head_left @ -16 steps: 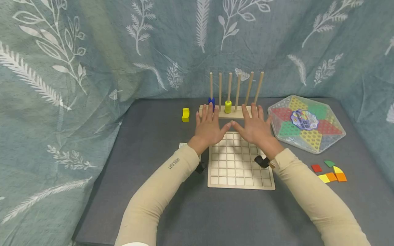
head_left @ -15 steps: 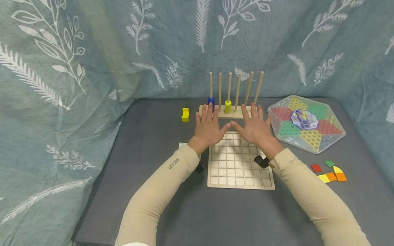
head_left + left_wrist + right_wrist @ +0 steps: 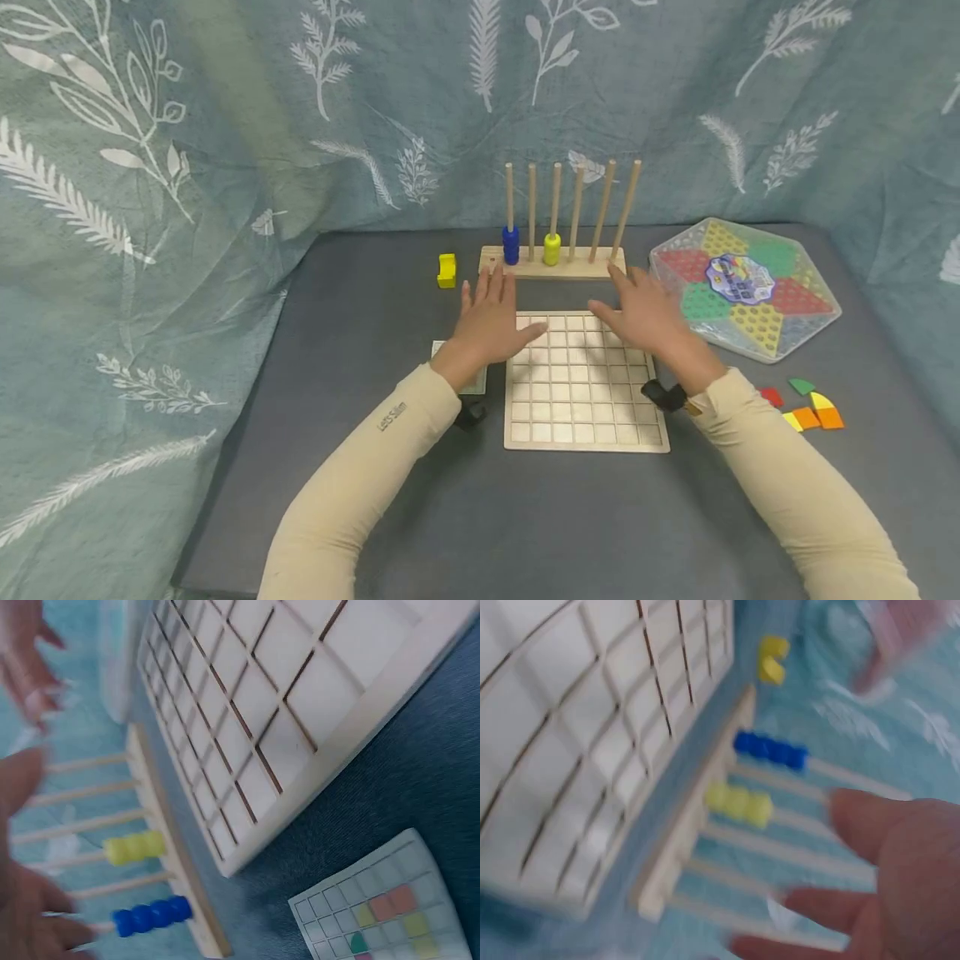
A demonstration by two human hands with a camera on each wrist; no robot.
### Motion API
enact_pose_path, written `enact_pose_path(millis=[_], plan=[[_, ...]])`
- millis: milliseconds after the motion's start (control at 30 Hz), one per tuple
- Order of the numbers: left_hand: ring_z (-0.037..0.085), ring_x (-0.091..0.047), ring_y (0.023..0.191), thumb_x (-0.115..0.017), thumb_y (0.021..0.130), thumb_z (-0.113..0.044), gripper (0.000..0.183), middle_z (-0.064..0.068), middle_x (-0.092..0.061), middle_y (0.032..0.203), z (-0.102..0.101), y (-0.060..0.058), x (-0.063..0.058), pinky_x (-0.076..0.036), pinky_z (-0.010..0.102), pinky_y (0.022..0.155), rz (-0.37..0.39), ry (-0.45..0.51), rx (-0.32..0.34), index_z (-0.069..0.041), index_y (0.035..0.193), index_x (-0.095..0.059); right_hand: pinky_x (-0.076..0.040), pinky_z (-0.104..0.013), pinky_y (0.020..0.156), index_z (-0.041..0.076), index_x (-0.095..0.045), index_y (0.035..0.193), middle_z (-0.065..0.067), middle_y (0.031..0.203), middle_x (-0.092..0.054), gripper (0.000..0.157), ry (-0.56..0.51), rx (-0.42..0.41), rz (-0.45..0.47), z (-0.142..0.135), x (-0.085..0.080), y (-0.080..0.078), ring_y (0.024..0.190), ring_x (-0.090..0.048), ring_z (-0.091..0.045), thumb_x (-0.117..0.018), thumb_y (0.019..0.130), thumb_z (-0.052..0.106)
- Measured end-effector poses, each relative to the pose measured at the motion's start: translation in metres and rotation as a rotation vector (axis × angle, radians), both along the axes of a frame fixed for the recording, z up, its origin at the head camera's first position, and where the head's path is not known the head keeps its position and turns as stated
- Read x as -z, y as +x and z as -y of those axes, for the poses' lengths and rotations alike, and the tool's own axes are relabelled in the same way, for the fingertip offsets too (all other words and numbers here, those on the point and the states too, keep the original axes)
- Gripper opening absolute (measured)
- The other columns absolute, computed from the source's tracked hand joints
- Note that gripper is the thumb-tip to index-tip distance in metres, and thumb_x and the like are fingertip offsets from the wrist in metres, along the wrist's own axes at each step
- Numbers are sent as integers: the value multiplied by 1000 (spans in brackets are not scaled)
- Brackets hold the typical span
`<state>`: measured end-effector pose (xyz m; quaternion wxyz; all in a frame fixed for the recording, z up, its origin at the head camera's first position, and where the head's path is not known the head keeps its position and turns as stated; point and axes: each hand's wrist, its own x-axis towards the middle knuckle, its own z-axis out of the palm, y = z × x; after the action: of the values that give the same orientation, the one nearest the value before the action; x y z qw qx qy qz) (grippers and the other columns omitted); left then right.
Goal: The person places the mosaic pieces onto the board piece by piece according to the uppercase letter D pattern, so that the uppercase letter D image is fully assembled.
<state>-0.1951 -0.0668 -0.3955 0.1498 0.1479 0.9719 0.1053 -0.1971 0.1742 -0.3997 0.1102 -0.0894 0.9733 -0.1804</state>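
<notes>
My left hand (image 3: 491,325), fingers spread and holding nothing, is over the far left corner of a wooden grid board (image 3: 573,412). My right hand (image 3: 648,312), likewise bare with fingers spread, is over the board's far right corner. Just beyond the fingertips stands a wooden peg rack (image 3: 585,268) with several upright pegs. Blue beads (image 3: 511,246) sit on its leftmost peg and yellow-green beads (image 3: 552,250) on its third. A card with a coloured grid pattern (image 3: 382,907) lies left of the board, partly hidden under my left hand in the head view.
A small yellow block (image 3: 447,272) stands left of the rack. At the right lies a clear hexagonal box with a star-shaped game board (image 3: 742,283). Several flat coloured tiles (image 3: 808,417) lie nearer, by my right sleeve. A leaf-patterned cloth (image 3: 420,100) hangs behind the table.
My hands have moved apart, left hand leftward and right hand rightward, so the thumbs no longer meet. More of the rack's base and beads shows. The head view has shifted slightly.
</notes>
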Motion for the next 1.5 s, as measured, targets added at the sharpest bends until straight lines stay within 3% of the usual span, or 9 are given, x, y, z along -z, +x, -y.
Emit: enact_pose_path(millis=[167,300,467,700,833,933,1067,1333,1500], plan=[[36,-11,148,-59,91,-50,91,23,-14,158,19,59,9,-13,50,118,48,-15,71,6,150,-18,-44,-57,91,-9,-50,131,-30,125,-57,52,-4,-118,65,-55,-2,26,112,-55,-46,-57,96,28],[39,-30,141,-69,87,-41,84,29,-31,150,23,106,30,-30,48,112,-44,64,87,14,141,-34,-49,-50,77,-8,-61,117,-23,101,-68,45,53,-147,112,-94,11,47,93,-63,-38,-68,88,25],[38,-44,133,-73,85,-33,69,27,-44,142,16,134,53,-37,47,108,-174,100,102,14,130,-50,-49,-48,73,-9,-62,112,-16,93,-68,44,67,-150,140,-123,29,67,87,-63,-33,-76,81,19],[34,-45,133,-70,87,-31,59,25,-43,144,10,148,68,-39,42,107,-175,33,105,10,127,-55,-48,-47,70,-4,-64,100,-12,87,-65,37,89,-146,100,-142,44,83,80,-60,-28,-81,72,15],[33,-45,133,-71,87,-28,56,24,-44,144,9,149,70,-39,41,107,-209,45,92,10,125,-57,-37,-35,59,4,-57,82,-3,72,-52,26,51,-126,85,-147,53,88,66,-46,-17,-80,74,13],[33,-47,132,-72,86,-28,55,24,-46,143,9,148,70,-39,41,107,-220,49,90,10,124,-58,-28,-31,56,10,-48,72,1,65,-40,30,21,-121,77,-149,56,89,61,-35,-14,-78,76,13],[34,-49,130,-73,85,-28,56,24,-47,142,9,148,70,-40,42,106,-204,55,77,10,123,-58,-27,-29,57,12,-45,71,3,63,-36,32,15,-129,58,-146,56,87,59,-33,-12,-76,80,13],[35,-47,131,-73,86,-30,60,25,-43,145,6,147,69,-39,43,107,-155,43,54,11,126,-56,-44,-34,63,7,-63,84,0,75,-62,10,-92,-177,-23,-102,34,51,69,-55,-14,-73,83,9],[35,-47,132,-73,86,-30,60,24,-43,145,6,147,68,-38,42,108,-152,50,55,11,126,-56,-46,-33,65,7,-67,88,-3,81,-66,5,-226,-216,32,-59,24,21,74,-58,-15,-71,85,7]])
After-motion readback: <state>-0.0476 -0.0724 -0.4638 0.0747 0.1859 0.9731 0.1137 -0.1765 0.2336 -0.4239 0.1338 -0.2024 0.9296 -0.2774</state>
